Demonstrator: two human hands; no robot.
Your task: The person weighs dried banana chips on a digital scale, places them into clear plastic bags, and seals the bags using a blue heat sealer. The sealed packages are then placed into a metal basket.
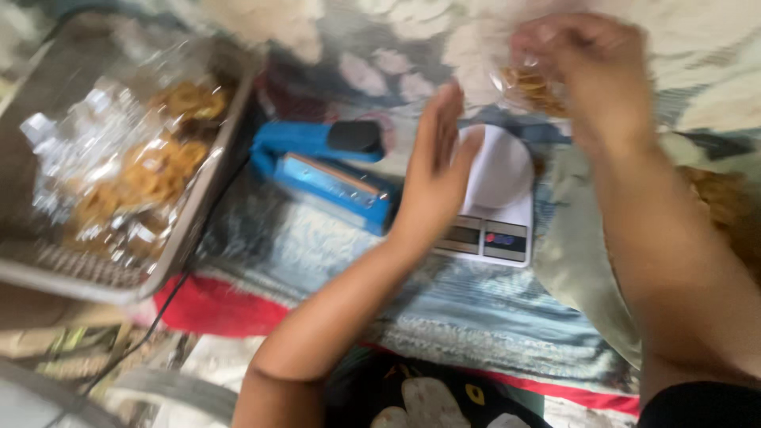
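My right hand [590, 75] is raised at the upper right, fingers closed on a small clear bag of golden ring-shaped snacks [533, 85]. My left hand [436, 170] is open, palm turned toward the right, hovering over the left edge of a white kitchen scale [499, 198] with a round platform. It holds nothing. The picture is blurred by motion.
A blue heat sealer [329, 170] lies left of the scale, its cord running down to the left. A metal tray [119, 158] at the left holds several sealed snack bags. More loose snacks [721, 198] sit at the right edge. Patterned cloth covers the floor.
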